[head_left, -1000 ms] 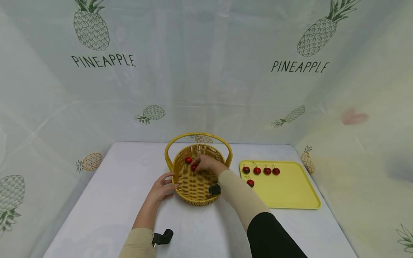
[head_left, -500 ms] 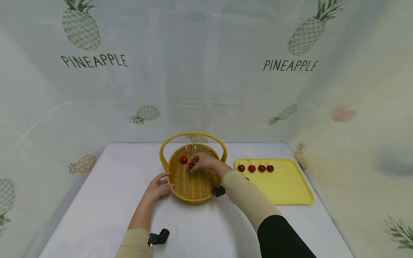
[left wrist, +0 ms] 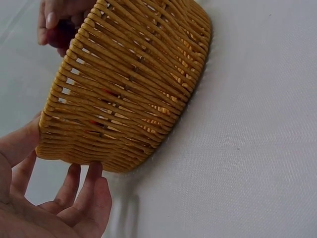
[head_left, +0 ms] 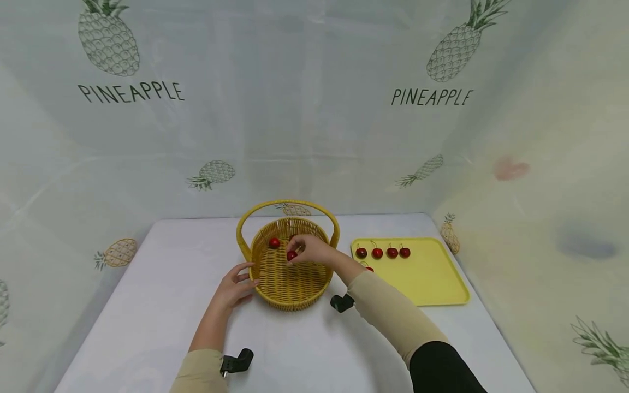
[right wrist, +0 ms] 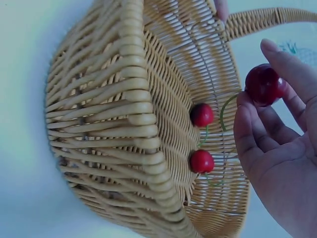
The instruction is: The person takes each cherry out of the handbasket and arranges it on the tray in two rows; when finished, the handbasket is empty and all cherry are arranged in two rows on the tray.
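Note:
My right hand [head_left: 309,250] pinches a dark red cherry [right wrist: 265,85] between thumb and fingers, over the yellow wicker basket [head_left: 290,292]. The cherry's green stem [right wrist: 226,113] hangs free in the right wrist view. Two more red cherries lie inside on the basket's bottom, one nearer the top of the right wrist view [right wrist: 202,115] and another cherry [right wrist: 202,161] below it. From the head, the right hand partly hides one of them. My left hand [head_left: 233,286] holds the basket's left side; in the left wrist view its thumb is at the rim and its fingers touch the outer wall.
A yellow tray [head_left: 432,278] lies to the basket's right, with several cherries [head_left: 377,253] in a row along its back edge. One more cherry [head_left: 368,268] there is partly hidden by the right arm. The basket's arched handle [head_left: 287,202] stands up. A white cloth [head_left: 147,305] covers the table.
The right hand has lifted slightly with the cherry, and a second cherry in the basket now shows behind it. The left hand stays at the basket. The head view has shifted a little.

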Demonstrator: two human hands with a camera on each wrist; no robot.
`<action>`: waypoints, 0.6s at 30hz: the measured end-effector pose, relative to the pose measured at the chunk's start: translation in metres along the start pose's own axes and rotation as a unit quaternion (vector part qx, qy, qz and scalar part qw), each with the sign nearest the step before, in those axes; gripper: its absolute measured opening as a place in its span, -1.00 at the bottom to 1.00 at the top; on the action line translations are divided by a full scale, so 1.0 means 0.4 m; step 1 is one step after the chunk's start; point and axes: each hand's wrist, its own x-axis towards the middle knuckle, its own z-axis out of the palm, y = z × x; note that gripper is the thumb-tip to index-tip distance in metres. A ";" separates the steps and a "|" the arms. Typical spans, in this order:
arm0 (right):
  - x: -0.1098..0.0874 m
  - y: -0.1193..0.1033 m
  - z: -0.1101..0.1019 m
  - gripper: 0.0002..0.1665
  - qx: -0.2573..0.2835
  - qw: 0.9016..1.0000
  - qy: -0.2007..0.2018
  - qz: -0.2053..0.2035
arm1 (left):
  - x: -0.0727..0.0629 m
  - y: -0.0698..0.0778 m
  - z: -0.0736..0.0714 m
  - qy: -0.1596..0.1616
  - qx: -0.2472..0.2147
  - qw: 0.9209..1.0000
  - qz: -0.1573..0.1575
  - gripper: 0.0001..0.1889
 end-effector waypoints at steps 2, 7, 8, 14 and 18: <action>-0.013 -0.004 -0.001 -0.68 -0.008 1.000 0.004 -0.001 | 0.001 0.000 0.000 0.001 0.004 1.000 -0.001 -0.40; -0.049 -0.007 -0.008 -0.69 0.005 1.000 0.009 -0.003 | 0.000 0.001 0.000 -0.001 0.002 1.000 -0.002 -0.39; -0.057 -0.007 -0.009 -0.70 0.008 1.000 0.011 -0.005 | -0.001 0.001 0.000 -0.002 0.001 1.000 -0.001 -0.39; -0.100 0.000 -0.022 -0.71 0.014 1.000 0.018 -0.012 | -0.002 -0.001 0.000 -0.003 0.002 1.000 -0.001 -0.39; -0.130 0.007 -0.034 -0.68 0.010 1.000 0.020 -0.006 | -0.001 -0.002 0.002 -0.004 0.000 1.000 -0.001 -0.39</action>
